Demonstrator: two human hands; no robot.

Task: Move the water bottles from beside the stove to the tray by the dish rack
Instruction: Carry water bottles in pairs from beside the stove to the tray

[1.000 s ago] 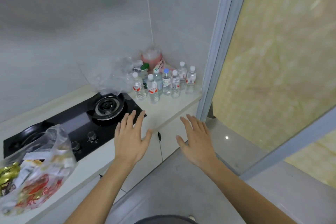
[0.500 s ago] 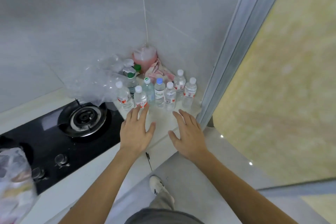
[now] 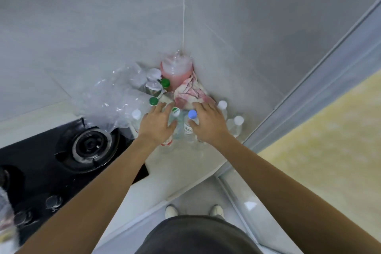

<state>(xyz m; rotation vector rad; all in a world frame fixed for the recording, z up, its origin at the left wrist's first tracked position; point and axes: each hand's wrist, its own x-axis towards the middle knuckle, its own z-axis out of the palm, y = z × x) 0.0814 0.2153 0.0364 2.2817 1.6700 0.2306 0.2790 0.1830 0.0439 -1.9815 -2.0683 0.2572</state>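
Several small clear water bottles stand in the counter corner right of the stove [image 3: 86, 146]. My left hand [image 3: 157, 125] lies over a red-labelled bottle [image 3: 166, 143], fingers spread, beside the green-and-white-capped bottle [image 3: 175, 112]. My right hand [image 3: 208, 122] lies spread over another bottle, its thumb against the blue-capped bottle [image 3: 192, 114]. White-capped bottles stand free at the left [image 3: 136, 114] and at the right [image 3: 222, 105] [image 3: 238, 120]. Neither hand is closed around a bottle. The tray and dish rack are out of view.
Behind the bottles stand a pink-filled container [image 3: 176, 68], a crumpled pink-white cloth [image 3: 190, 94], green-capped bottles [image 3: 153, 101] and crinkled clear plastic [image 3: 111, 101]. Tiled walls meet in the corner. A sliding door frame [image 3: 309, 80] runs along the right.
I have stepped closer and look more steeply down. Both hands moved forward from the counter's front edge onto the cluster of bottles.
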